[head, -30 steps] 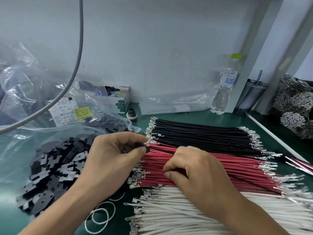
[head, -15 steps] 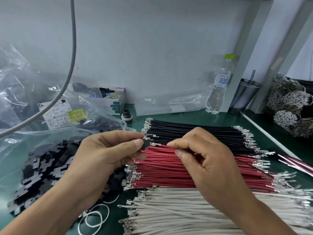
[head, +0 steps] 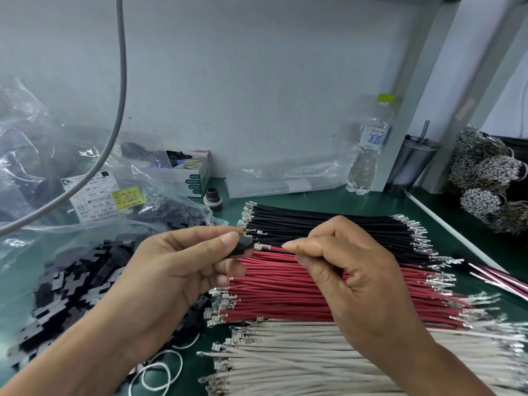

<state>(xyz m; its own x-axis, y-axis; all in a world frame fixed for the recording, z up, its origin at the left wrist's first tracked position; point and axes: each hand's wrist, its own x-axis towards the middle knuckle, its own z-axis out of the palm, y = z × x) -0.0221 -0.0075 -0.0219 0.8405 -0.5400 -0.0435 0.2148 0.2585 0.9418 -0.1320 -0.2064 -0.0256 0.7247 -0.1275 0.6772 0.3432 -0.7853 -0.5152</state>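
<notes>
My left hand point(head: 183, 270) pinches a small black plastic connector housing point(head: 244, 247) between thumb and forefinger. My right hand point(head: 351, 275) pinches a red wire point(head: 273, 248) near its metal terminal, whose tip sits just at the housing's right side. Below the hands lie three flat rows of cut wires with crimped terminals: black wires point(head: 328, 224) farthest, red wires point(head: 285, 295) in the middle, white wires point(head: 300, 361) nearest me.
A pile of black flat parts point(head: 71, 292) lies at the left on clear plastic bags point(head: 34, 172). White rubber bands point(head: 160, 372) lie near me. A small box point(head: 194, 175), water bottle point(head: 368, 155), tumbler point(head: 411, 164) and terminal bundles point(head: 485, 172) stand behind and right.
My right hand lifted off the red row with one red wire and brought its terminal up to the black housing held in my left hand.
</notes>
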